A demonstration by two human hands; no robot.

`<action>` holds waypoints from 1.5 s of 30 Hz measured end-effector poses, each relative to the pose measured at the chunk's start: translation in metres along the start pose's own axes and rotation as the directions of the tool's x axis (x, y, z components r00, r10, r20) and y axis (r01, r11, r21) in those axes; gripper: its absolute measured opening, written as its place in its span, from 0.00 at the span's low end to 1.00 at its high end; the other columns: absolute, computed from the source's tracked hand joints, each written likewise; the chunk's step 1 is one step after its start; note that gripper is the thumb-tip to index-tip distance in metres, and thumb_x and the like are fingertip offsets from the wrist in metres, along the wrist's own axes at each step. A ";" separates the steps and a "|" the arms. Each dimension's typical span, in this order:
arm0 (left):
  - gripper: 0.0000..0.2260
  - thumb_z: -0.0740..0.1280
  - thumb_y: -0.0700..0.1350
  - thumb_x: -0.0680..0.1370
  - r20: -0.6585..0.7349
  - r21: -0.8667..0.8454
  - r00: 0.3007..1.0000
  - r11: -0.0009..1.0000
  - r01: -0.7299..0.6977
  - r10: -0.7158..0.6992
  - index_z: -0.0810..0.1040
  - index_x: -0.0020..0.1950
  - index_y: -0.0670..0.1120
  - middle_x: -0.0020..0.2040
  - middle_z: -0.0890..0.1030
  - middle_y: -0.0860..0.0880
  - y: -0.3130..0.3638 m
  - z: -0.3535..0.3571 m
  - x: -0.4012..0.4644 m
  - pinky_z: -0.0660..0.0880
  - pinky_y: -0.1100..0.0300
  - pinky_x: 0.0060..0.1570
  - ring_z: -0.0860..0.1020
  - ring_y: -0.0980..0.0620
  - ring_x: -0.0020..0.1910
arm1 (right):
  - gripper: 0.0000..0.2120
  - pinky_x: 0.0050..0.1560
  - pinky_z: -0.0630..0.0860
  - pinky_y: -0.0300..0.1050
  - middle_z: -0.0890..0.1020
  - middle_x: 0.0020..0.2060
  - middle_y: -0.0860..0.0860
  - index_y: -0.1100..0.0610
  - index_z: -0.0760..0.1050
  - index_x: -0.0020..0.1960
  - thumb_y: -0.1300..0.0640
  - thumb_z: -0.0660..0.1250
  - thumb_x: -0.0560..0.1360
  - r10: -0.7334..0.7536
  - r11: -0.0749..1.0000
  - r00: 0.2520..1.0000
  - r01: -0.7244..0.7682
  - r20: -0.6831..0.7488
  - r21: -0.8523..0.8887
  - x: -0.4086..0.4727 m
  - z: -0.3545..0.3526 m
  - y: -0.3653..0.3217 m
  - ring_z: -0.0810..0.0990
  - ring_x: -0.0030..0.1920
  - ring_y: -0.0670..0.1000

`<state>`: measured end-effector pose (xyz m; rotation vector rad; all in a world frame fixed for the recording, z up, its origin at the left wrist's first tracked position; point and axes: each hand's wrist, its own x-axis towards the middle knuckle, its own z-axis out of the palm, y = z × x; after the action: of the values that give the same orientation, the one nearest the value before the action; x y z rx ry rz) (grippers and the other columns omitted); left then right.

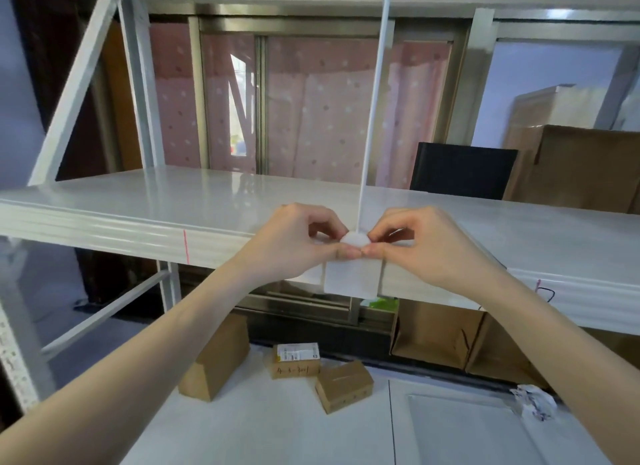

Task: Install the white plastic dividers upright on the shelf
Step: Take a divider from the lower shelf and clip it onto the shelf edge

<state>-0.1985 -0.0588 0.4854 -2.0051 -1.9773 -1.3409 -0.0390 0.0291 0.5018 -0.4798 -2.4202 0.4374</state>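
Observation:
A thin white plastic divider [375,94] stands upright on the white shelf [145,201], seen edge-on from the shelf's front lip up to the shelf above. Its white foot clip [351,279] hangs over the shelf's front edge, with a rounded white tab at its top. My left hand [298,243] and my right hand [426,246] meet at that tab, thumbs and forefingers pinched on it from either side. The fingers hide the joint between divider and clip.
Red marks [186,245] are drawn on the shelf's front edge. A black panel [462,170] and large cardboard boxes [585,167] stand at the shelf's right rear. Small cardboard boxes [294,360] lie on the lower level. The shelf frame post [138,77] rises on the left.

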 end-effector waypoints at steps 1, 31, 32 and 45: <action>0.08 0.75 0.50 0.68 0.001 -0.014 1.000 1.000 -0.001 0.001 0.82 0.42 0.48 0.39 0.83 0.53 0.000 0.000 0.000 0.75 0.65 0.41 0.79 0.56 0.39 | 0.06 0.47 0.75 0.34 0.80 0.37 0.43 0.54 0.81 0.45 0.55 0.71 0.69 0.001 1.000 1.000 -0.001 -0.005 0.007 0.000 0.001 0.001 0.79 0.43 0.44; 0.09 0.73 0.49 0.70 0.086 -0.013 0.969 0.973 -0.230 0.230 0.80 0.38 0.44 0.35 0.80 0.50 -0.031 -0.030 0.005 0.75 0.53 0.44 0.77 0.53 0.36 | 0.01 0.46 0.78 0.36 0.81 0.35 0.47 0.55 0.81 0.40 0.58 0.71 0.68 0.061 0.997 0.989 -0.067 -0.134 -0.038 0.016 0.032 -0.029 0.81 0.42 0.47; 0.09 0.73 0.49 0.70 0.086 -0.017 0.971 0.975 -0.222 0.223 0.80 0.38 0.44 0.35 0.80 0.51 -0.036 -0.036 0.003 0.76 0.54 0.44 0.78 0.54 0.36 | 0.01 0.45 0.77 0.35 0.80 0.34 0.45 0.55 0.80 0.39 0.58 0.71 0.68 0.048 0.997 0.990 -0.054 -0.130 -0.046 0.020 0.037 -0.033 0.80 0.41 0.46; 0.08 0.73 0.48 0.70 0.084 0.013 0.984 0.987 -0.158 0.156 0.80 0.40 0.44 0.36 0.80 0.52 -0.078 -0.089 -0.011 0.79 0.59 0.44 0.78 0.57 0.37 | 0.03 0.42 0.77 0.34 0.81 0.34 0.44 0.57 0.82 0.40 0.57 0.72 0.69 -0.007 0.998 0.996 0.002 -0.094 -0.056 0.058 0.081 -0.068 0.80 0.39 0.45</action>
<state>-0.3084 -0.1026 0.4939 -2.1891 -1.8105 -1.2188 -0.1486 -0.0211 0.4995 -0.5074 -2.3469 0.3385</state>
